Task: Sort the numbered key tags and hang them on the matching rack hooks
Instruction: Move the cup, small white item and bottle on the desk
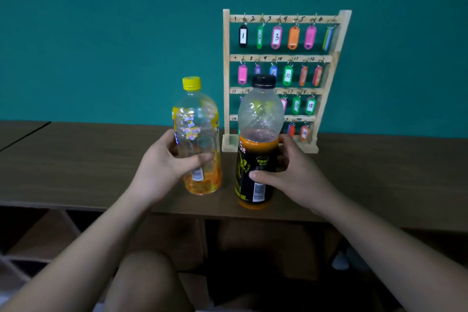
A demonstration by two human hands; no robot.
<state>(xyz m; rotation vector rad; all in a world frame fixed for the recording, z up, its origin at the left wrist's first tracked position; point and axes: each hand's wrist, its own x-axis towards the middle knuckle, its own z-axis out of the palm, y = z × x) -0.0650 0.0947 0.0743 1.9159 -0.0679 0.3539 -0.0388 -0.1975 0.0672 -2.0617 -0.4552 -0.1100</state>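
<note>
A wooden rack (226, 71) with four numbered rows of hooks stands upright on the brown table (76, 159) against the teal wall. Coloured key tags hang on its hooks, among them a black tag 1 (243, 36), a pink tag 3 (276, 37) and a green tag 10 (287, 75). My left hand (164, 167) grips a clear bottle with a yellow cap (196, 119). My right hand (293, 172) grips a black-capped bottle with orange drink (258, 134), which hides part of the rack's lower rows. Both bottles stand in front of the rack.
The table's front edge runs just below the bottles. Under it are open shelf compartments (38, 235). My knee (147, 281) shows at the bottom. A second tabletop (17, 132) adjoins at the far left.
</note>
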